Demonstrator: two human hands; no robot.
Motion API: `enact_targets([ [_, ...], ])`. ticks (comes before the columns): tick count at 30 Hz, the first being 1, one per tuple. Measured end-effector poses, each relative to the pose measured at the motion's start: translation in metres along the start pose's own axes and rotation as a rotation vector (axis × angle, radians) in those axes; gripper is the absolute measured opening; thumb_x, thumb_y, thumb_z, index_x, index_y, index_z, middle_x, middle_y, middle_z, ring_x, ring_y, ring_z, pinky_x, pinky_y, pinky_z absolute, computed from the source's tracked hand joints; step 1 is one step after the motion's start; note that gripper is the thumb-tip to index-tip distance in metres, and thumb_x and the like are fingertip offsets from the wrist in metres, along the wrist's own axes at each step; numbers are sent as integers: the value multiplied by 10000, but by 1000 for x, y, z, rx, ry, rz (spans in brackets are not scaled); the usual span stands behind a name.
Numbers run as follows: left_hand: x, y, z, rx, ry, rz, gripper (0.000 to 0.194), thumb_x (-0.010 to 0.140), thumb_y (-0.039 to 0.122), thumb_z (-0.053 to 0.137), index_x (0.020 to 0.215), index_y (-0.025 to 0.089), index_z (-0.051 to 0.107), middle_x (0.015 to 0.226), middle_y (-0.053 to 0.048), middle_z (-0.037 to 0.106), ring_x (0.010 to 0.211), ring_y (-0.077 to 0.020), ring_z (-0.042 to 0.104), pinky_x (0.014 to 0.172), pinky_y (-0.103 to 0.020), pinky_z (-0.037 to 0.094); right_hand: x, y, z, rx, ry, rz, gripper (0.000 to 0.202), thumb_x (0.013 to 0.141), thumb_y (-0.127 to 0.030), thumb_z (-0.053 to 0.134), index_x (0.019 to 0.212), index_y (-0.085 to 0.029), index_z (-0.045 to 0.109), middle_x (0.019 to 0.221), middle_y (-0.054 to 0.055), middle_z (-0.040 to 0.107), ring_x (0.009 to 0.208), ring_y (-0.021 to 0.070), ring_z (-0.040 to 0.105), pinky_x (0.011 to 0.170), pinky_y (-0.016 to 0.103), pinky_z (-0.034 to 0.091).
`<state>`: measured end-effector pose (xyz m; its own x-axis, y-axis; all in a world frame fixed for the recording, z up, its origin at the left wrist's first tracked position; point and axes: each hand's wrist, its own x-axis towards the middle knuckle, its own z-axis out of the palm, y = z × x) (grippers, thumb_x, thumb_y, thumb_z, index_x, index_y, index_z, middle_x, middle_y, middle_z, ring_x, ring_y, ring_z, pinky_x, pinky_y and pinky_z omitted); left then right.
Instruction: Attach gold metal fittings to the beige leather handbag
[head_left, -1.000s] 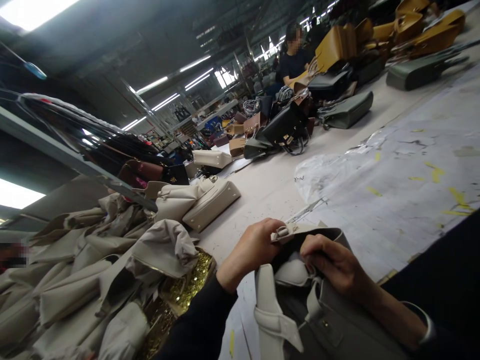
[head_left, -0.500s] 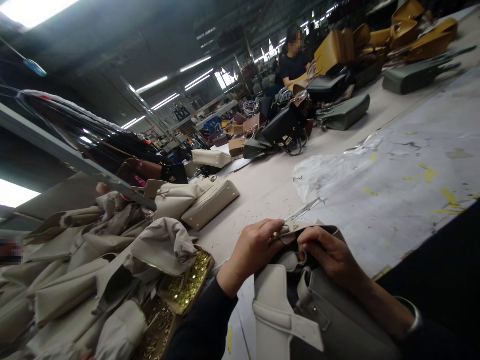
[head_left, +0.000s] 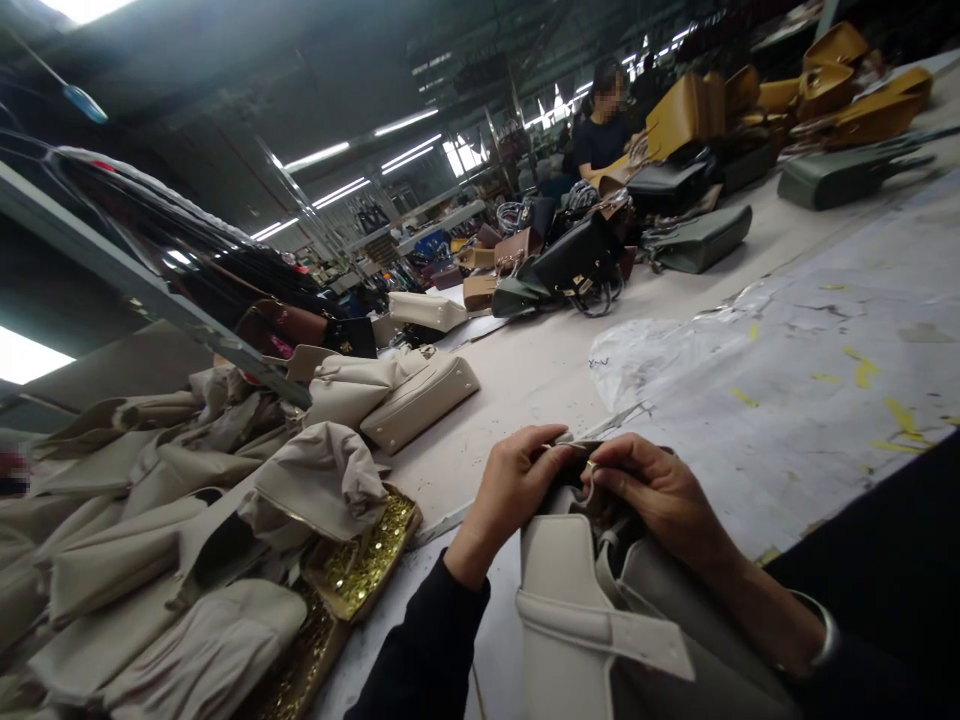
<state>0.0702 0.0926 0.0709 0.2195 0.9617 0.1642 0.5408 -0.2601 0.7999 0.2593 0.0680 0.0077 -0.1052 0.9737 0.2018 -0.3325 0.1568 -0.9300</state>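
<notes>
A light grey handbag (head_left: 566,620) lies at the bottom, its mouth open and a strap across its front. My left hand (head_left: 517,490) is closed on the bag's upper edge, thumb and fingers pinching it. Just to the right, my right hand (head_left: 656,490) pinches a small gold-coloured piece (head_left: 590,466) between thumb and forefinger, over the bag's opening. Left of my left forearm stands a cardboard box of gold metal pieces (head_left: 367,565), with another box of darker gold pieces (head_left: 311,660) beside it.
Grey bag parts (head_left: 142,500) are heaped at the left. Finished beige bags (head_left: 420,400) stand beyond. Clear plastic (head_left: 637,355) lies on the table (head_left: 525,375). Black, green and mustard bags (head_left: 682,115) are farther off, near a seated person (head_left: 598,135).
Both hands have moved slightly and come closer together at the bag's edge. A gold piece now shows in my right fingers. The bag has shifted a little to the right.
</notes>
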Motion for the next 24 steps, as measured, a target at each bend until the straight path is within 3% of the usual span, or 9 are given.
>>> enact_targets([
  [4,5,2,7,-268,93,-195,299,815,348,794,1038,151,827,966,-89,821,818,-200,736,764,-269,553,12,-9,-1,-141,18,-46,263,865,-451,811,960,-215,747,889,44,788,801,193,743,727,277,621],
  [9,5,-4,16,-510,186,-352,280,687,342,855,853,118,833,784,-81,792,668,-154,659,641,-240,489,12,6,-4,-286,-23,-179,101,934,-351,745,947,-257,781,955,25,780,841,191,726,770,289,611],
  [15,5,-14,23,-647,208,-428,300,623,356,874,791,111,833,743,-87,782,645,-148,637,639,-245,478,6,15,-6,-419,-36,-445,189,965,-152,671,1015,-288,791,925,19,655,857,163,655,734,254,573],
  [24,2,-13,26,-682,221,-428,245,640,328,860,774,125,832,741,-76,784,655,-148,642,643,-242,477,-1,27,-10,-662,-27,-607,356,956,-57,641,1161,-312,781,987,25,636,895,163,656,765,271,570],
])
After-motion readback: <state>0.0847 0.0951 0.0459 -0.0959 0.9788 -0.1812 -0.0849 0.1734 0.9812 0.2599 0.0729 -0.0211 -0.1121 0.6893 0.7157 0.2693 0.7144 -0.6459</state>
